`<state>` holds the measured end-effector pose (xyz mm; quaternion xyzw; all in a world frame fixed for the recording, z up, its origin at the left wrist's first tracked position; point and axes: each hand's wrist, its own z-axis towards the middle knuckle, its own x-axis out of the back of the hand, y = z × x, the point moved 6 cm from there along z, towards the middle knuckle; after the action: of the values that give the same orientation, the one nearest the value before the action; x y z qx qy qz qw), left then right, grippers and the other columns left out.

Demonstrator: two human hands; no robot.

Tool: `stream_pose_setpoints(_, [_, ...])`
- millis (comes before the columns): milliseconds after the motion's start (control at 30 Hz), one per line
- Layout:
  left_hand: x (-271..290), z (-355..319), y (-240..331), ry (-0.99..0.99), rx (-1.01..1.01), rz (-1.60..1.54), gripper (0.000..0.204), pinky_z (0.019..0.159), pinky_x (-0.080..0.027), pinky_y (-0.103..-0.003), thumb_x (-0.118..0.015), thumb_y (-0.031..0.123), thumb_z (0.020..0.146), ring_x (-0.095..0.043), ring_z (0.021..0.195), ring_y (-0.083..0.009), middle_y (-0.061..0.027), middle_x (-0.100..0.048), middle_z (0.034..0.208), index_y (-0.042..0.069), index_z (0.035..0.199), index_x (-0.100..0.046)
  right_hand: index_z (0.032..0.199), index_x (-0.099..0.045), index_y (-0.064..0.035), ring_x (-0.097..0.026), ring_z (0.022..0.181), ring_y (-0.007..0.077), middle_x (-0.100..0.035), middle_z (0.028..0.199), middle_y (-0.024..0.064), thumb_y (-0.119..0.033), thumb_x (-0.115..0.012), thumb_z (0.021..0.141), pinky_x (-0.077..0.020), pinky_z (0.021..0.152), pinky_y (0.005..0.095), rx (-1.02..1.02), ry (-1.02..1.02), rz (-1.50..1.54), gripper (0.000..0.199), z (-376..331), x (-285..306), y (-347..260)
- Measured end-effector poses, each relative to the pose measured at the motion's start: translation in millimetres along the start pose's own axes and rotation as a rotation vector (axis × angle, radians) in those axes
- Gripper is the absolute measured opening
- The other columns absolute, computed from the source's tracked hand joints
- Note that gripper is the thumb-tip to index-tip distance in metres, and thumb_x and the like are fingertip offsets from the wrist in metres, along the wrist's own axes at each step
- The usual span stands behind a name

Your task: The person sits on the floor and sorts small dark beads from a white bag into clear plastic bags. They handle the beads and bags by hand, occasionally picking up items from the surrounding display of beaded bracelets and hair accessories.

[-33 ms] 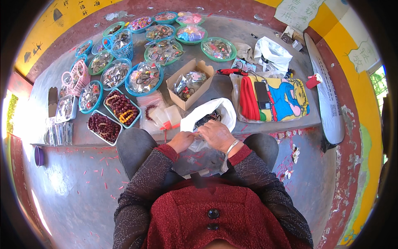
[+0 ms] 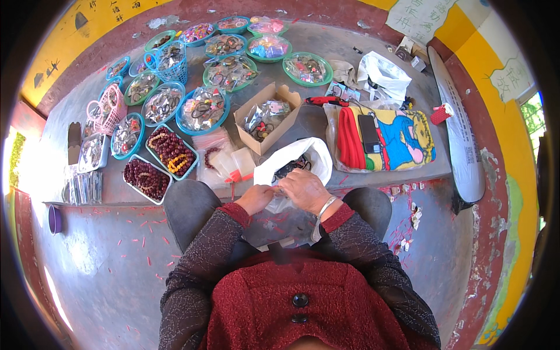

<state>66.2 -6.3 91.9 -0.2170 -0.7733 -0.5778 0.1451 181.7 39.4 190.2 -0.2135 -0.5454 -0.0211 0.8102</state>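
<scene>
A white plastic bag [image 2: 318, 156] stands wide-mouthed on the ledge between my knees, with dark hair-tie-like loops [image 2: 293, 167] inside. At its near rim my left hand [image 2: 255, 199] is closed in a pinch, the fingertips pointing right. My right hand [image 2: 304, 188] lies over the bag's near side, its fingers bent down and closed close to the left fingertips. What the two hands pinch is too small and covered to make out. Thin whitish plastic [image 2: 281, 204] shows below the fingers. A pale bracelet [image 2: 326, 207] circles my right wrist.
Left of the bag lie clear plastic sleeves [image 2: 213, 153] and trays of dark red beads [image 2: 169, 149]. Beyond stand a cardboard box [image 2: 265, 119] and several baskets of packaged goods [image 2: 202, 109]. A phone [image 2: 368, 133] rests on a folded colourful blanket [image 2: 402, 140] at the right.
</scene>
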Motion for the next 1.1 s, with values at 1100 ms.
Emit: stream_pose_setpoints(1100, [6.6,-5.2,10.0,-0.180,0.229,-1.130,0.038,0.073,-0.051,-0.030,-0.038,0.025,0.091,-0.061,0.090,-0.0220,-0.0152,-0.059,0.101,-0.001,0.118,-0.044,0.095,-0.060,-0.0005,-0.059,0.078,0.0158,-0.063,0.086,0.0068,-0.018,-0.065,0.079,-0.0466,0.072,0.0270,-0.615,0.033,0.891,0.024,-14.3,-25.2,47.3])
